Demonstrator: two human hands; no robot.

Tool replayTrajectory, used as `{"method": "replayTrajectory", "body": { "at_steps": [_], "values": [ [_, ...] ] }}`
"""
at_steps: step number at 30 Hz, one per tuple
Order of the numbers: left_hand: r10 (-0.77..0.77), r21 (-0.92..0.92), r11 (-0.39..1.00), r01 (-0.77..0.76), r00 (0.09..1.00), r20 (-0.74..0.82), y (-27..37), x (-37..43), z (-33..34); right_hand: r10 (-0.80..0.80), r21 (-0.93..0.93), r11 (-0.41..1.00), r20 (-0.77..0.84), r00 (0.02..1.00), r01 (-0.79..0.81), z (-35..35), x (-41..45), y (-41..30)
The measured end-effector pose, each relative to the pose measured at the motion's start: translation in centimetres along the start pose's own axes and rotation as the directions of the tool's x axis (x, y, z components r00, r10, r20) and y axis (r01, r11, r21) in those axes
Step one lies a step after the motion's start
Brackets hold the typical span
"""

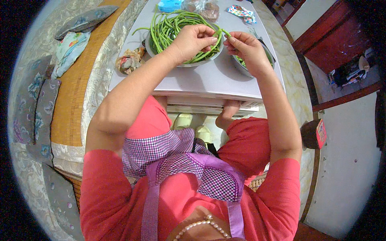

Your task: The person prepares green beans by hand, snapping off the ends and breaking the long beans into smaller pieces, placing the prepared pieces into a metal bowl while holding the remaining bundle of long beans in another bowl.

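Note:
A green long bean [225, 32] spans the gap between my two hands, above the table. My left hand [196, 37] pinches one part of it between thumb and fingers, over the right side of a wide metal bowl [196, 64]. That bowl is heaped with long beans [164, 34], and some hang past its left rim. With thumb and forefinger, my right hand [248, 49] grips the other part of the bean. Below this hand stands a smaller metal bowl [247, 73] holding short green bean pieces [240, 61]; my hand and wrist hide much of it.
On the pale table [208, 82] lie a blue packet [169, 5], a clear plastic bag [209, 12] with brown contents, a dotted cloth [242, 13] and a crumpled patterned cloth [129, 61]. Slippers [183, 120] rest on the floor under the table. Cushions [86, 21] lie on the left seat.

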State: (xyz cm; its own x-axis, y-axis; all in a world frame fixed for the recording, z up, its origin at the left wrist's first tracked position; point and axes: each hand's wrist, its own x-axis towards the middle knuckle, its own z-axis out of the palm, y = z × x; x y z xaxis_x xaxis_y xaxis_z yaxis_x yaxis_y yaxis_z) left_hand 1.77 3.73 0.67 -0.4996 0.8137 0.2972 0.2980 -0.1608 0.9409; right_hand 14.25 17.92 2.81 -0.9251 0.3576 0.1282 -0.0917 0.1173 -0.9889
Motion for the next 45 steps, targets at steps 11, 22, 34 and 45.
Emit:
{"method": "replayTrajectory", "body": {
  "at_steps": [11,22,34,45],
  "values": [
    [-0.007,0.026,1.000,0.007,1.000,-0.001,0.5,0.0,0.9,0.125,0.270,0.945,0.234,0.964,-0.188,-1.1,-0.8,-0.2],
    [0.014,0.114,0.993,-0.008,0.999,-0.049,0.3,0.2,1.2,0.059,0.284,0.958,-0.067,0.996,-0.038,-2.5,0.2,0.6],
    [0.014,0.182,0.983,-0.019,0.999,0.029,0.7,-0.1,1.7,-0.366,-0.431,0.831,0.053,0.929,0.352,-1.6,0.2,0.6],
    [0.091,0.445,0.886,-0.129,0.990,0.105,-1.3,0.2,0.0,-0.215,-0.098,0.975,-0.170,0.962,0.200,-3.8,-0.1,-0.1]
  ]
}}
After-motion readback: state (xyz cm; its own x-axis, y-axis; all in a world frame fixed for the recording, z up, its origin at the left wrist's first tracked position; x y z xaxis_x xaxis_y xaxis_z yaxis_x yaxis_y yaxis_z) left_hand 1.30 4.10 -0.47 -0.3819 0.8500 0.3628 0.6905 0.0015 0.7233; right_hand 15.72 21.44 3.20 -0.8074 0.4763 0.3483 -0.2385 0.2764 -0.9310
